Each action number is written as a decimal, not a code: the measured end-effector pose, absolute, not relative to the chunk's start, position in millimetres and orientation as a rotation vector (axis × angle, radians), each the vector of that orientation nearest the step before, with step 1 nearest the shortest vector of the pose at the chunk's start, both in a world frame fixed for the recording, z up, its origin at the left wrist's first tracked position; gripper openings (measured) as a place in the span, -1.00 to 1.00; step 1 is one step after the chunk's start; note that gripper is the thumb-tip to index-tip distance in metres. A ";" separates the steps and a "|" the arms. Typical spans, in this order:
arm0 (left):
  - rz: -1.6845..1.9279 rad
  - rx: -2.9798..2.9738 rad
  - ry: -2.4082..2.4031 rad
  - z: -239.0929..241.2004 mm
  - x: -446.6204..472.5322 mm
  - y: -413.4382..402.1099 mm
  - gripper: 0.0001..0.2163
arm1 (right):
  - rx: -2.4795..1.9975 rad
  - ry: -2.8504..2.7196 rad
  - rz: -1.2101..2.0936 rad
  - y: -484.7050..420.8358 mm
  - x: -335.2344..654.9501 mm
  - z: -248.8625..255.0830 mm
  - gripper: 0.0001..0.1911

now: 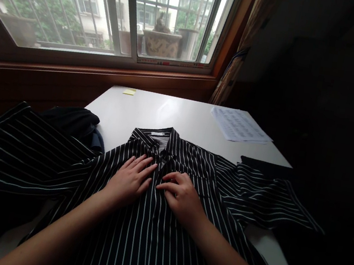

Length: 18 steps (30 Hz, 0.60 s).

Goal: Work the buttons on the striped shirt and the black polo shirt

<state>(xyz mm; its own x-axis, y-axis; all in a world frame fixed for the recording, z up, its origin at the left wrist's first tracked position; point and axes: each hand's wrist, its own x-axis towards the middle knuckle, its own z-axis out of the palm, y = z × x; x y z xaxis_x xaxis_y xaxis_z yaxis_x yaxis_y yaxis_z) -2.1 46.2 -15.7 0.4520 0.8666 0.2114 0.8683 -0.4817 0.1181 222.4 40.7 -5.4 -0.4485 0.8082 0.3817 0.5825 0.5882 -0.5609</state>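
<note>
Both hands on black white-striped collared shirt (pixel 154 220), spread front-up on white table (pixel 153 112). Left hand (pixel 130 180) flat, fingers extended, pressing fabral left of placket. Right hand (pixel 182 196) loosely curled, fingertips (pixel 164 180) at placket; grasp unclear. Dark cloth bundle (pixel 72 121) left, printed paper sheets (pixel 238 125) far right.

shirt (pixel 154 220): black with thin white stripes | pose: spread flat, front up, collar toward window | sleeves: out to both sides, left one draped off the table edge | place: white table (pixel 153 112), near edge
</note>
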 end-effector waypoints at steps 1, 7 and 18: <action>-0.385 -2.671 -1.595 -15.6 -2.0 47.4 -0.55 | -1.092 -2.188 0.467 42.1 222.6 -5.4 -0.68; -0.362 -2.681 -1.604 -13.9 -1.3 54.4 -0.55 | -1.049 -2.204 0.477 52.8 223.9 -6.9 -0.68; -0.352 -2.705 -1.542 -13.5 -4.4 78.8 -0.54 | -0.996 -2.221 0.421 76.9 225.4 -9.8 -0.69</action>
